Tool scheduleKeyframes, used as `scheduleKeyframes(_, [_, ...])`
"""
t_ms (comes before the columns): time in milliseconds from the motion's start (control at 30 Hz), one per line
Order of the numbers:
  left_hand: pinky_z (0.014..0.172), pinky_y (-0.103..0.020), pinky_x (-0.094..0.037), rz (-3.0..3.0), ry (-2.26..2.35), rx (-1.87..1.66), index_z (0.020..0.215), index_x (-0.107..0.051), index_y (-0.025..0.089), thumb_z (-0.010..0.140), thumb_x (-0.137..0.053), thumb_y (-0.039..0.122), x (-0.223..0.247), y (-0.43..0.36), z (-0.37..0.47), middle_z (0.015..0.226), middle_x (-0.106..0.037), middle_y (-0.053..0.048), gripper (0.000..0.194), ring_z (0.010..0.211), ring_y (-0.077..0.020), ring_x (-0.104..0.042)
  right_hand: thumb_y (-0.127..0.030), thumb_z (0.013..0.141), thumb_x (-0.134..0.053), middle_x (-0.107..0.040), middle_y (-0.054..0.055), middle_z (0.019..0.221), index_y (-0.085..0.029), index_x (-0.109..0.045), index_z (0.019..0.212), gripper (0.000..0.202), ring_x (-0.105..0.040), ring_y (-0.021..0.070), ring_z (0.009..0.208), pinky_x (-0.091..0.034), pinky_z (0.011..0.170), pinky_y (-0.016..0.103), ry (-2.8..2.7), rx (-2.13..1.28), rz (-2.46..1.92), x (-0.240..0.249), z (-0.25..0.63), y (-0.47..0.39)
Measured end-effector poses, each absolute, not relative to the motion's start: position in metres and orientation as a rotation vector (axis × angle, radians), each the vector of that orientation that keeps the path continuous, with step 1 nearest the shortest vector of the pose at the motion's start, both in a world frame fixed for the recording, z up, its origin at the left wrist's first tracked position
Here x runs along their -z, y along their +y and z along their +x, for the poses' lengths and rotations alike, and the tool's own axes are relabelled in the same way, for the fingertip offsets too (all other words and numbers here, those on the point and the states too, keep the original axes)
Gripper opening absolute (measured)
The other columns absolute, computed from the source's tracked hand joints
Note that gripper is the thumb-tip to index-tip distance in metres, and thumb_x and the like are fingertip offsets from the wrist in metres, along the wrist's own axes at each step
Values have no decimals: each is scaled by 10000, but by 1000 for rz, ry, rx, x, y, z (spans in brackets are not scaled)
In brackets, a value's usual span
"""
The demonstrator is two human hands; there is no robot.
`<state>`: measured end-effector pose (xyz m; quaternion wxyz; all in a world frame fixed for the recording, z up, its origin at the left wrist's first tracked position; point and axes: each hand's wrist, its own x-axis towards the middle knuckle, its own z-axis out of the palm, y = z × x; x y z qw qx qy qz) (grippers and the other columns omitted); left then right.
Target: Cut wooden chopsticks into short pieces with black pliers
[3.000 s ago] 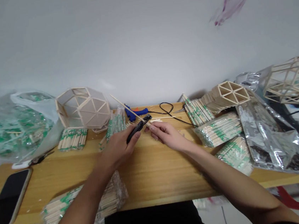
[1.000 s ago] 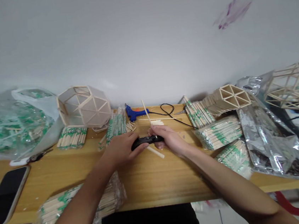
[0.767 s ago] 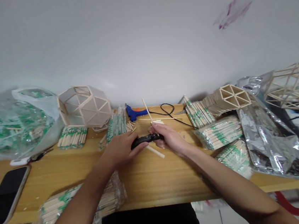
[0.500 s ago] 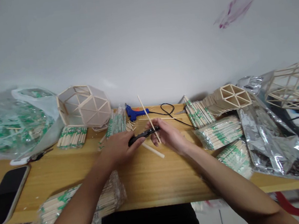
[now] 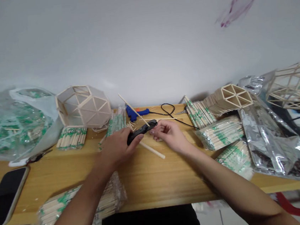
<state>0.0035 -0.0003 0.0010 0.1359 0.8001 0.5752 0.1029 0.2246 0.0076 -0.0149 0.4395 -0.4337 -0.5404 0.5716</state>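
Note:
My left hand [image 5: 121, 142] is wrapped round a black-handled cutting tool [image 5: 142, 129] that points to the right. A thin wooden stick [image 5: 132, 109] slants up and left from the tool's jaws. Close to the tool's tip, my right hand [image 5: 164, 132] has its fingers curled together; whatever is between them is too small to make out. Pale sticks [image 5: 153, 150] lie on the wooden table [image 5: 157, 183] just below the hands. Behind the hands is a blue glue gun [image 5: 138, 112] with a black cord, next to short cut stick pieces [image 5: 131, 126].
Wrapped stick bundles [image 5: 220, 133] lie on both sides. Stick frames [image 5: 83, 107] stand at the back left and right. A phone [image 5: 8, 195], a plastic bag [image 5: 19, 122] and pliers [image 5: 40, 156] are at left; silver packaging [image 5: 276, 142] is at right.
The stick has shifted left and tilts more to the left, with its lower end now at the tool. My right hand no longer surrounds the tool's tip and its fingers have curled in.

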Motion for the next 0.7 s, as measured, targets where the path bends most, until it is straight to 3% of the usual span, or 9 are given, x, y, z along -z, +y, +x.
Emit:
scheduleKeyframes(233, [679,-338,-363,2298,1685,-339,977,-590,201,1018,-352,607,3,-2,5,967,-700,-86,473,839,-263,-646,-507,744,-861,-653,0,651,-199,-662,750,367,-592,138,592,-508,593,284,-1299,-1436,-1026,11,224,6])
scheduleKeyframes(700, [711,-340,-414,2316,1637,-438,1010,-623,191,1017,-368,593,6,-2,2,987,-697,-95,475,852,-257,-650,-463,761,-861,-694,18,664,-193,-723,781,304,-591,145,602,-492,608,290,-1309,-1467,-1027,6,226,4])
